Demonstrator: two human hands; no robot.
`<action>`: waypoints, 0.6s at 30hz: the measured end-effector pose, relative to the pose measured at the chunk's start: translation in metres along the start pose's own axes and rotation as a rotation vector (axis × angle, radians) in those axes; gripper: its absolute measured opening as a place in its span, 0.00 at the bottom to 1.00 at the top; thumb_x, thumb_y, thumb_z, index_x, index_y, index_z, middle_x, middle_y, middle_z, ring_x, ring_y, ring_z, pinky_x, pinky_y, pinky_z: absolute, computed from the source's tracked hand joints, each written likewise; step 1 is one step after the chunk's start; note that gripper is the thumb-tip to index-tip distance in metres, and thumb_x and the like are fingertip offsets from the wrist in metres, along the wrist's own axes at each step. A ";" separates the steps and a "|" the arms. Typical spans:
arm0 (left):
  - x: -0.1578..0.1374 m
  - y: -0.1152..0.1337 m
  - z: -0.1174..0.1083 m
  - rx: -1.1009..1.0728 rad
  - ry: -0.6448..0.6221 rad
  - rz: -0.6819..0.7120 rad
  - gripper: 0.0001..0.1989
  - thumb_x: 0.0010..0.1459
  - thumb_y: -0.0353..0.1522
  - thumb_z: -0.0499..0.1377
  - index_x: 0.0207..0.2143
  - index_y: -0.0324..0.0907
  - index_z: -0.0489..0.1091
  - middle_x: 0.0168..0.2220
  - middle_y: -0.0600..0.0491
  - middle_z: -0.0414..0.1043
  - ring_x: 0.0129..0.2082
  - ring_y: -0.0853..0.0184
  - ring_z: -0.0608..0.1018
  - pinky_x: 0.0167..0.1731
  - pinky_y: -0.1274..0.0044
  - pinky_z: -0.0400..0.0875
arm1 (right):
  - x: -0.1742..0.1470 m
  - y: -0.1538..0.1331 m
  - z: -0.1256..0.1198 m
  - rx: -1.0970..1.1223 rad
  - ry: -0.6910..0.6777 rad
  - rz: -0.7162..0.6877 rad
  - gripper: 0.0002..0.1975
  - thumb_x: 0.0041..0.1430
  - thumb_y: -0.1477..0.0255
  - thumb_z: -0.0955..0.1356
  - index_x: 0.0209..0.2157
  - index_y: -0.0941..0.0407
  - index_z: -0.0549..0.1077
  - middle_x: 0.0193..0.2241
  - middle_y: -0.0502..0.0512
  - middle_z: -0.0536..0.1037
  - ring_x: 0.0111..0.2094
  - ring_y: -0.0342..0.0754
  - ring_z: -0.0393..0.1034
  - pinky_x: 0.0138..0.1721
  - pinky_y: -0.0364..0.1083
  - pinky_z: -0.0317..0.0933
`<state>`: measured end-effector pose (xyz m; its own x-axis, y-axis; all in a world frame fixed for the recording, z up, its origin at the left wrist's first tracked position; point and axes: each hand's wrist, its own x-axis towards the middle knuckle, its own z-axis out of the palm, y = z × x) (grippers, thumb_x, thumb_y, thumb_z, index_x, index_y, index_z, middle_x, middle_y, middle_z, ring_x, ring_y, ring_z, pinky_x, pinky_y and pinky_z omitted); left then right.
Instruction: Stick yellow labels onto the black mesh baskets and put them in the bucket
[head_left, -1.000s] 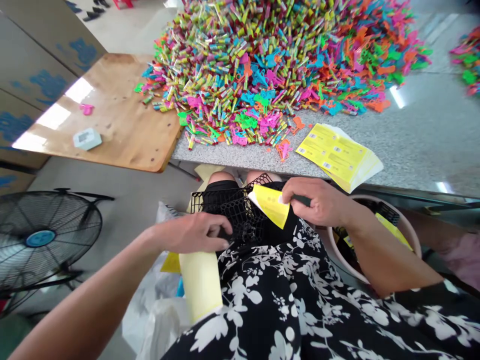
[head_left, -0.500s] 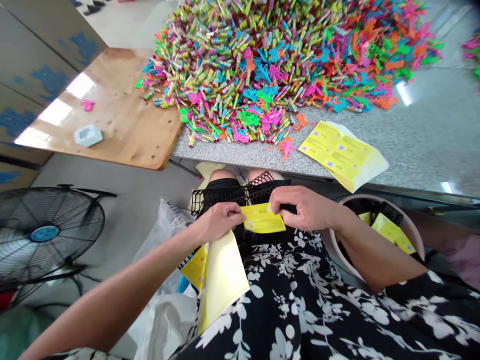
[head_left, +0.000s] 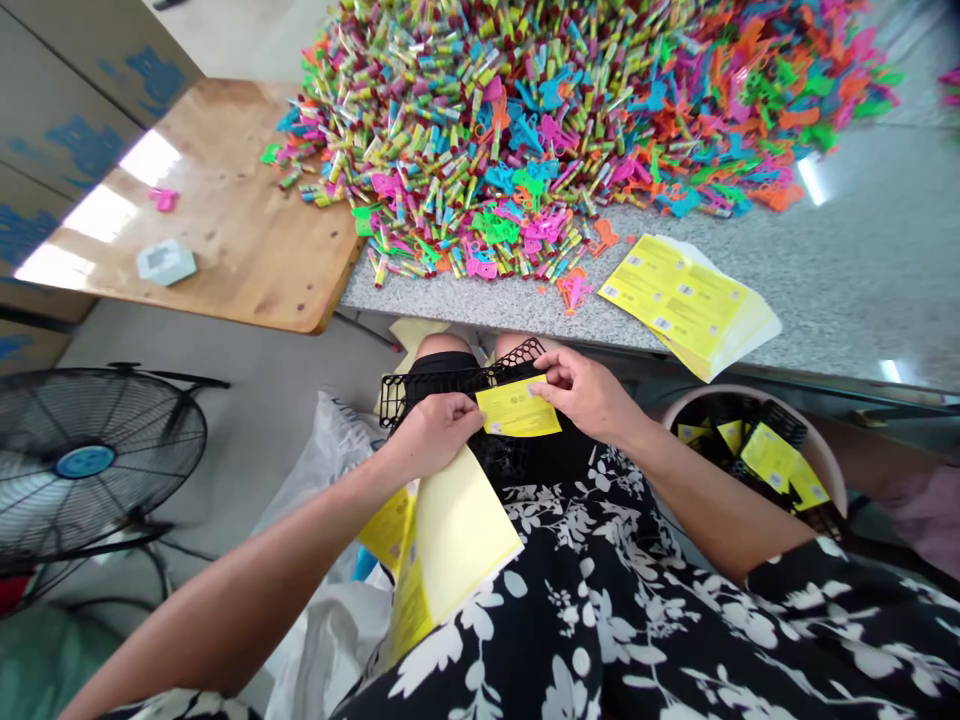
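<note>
A printed yellow label [head_left: 519,408] stretches between my two hands over a black plastic mesh basket [head_left: 401,397] on my lap. My left hand [head_left: 442,430] pinches the label's left end, and its fingers are closed. The right end is between the thumb and fingers of my right hand [head_left: 581,393], whose fingertips reach the basket's rim. Below my left hand hangs a pale backing sheet [head_left: 461,535]; I cannot tell whether that hand grips it too. More yellow label sheet [head_left: 390,530] lies behind it on my lap.
Small colourful plastic toys and tubes [head_left: 465,130] are heaped on the stone table [head_left: 840,270]. A stack of yellow label sheets [head_left: 686,300] lies at its front edge. At right stands a bucket [head_left: 832,450] with labelled black baskets; at left, a fan [head_left: 86,460] and a wooden board [head_left: 247,220].
Both hands and the label have moved slightly up, toward the basket. My right hand's fingers have shifted to the label's upper right corner and the basket rim. The backing sheet has swung right.
</note>
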<state>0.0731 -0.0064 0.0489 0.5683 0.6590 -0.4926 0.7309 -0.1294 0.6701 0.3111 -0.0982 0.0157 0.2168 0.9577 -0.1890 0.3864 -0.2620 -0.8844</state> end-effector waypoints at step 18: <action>0.006 -0.001 0.007 0.106 0.056 -0.001 0.11 0.62 0.36 0.57 0.28 0.43 0.71 0.22 0.58 0.67 0.22 0.69 0.66 0.25 0.75 0.55 | 0.003 0.009 0.012 -0.233 0.071 -0.034 0.11 0.61 0.68 0.72 0.46 0.51 0.73 0.34 0.49 0.81 0.32 0.48 0.75 0.35 0.46 0.62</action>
<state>0.0787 -0.0080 0.0415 0.5481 0.6988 -0.4596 0.7690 -0.2049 0.6056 0.3044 -0.0959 0.0017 0.2590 0.9580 -0.1230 0.5892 -0.2576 -0.7658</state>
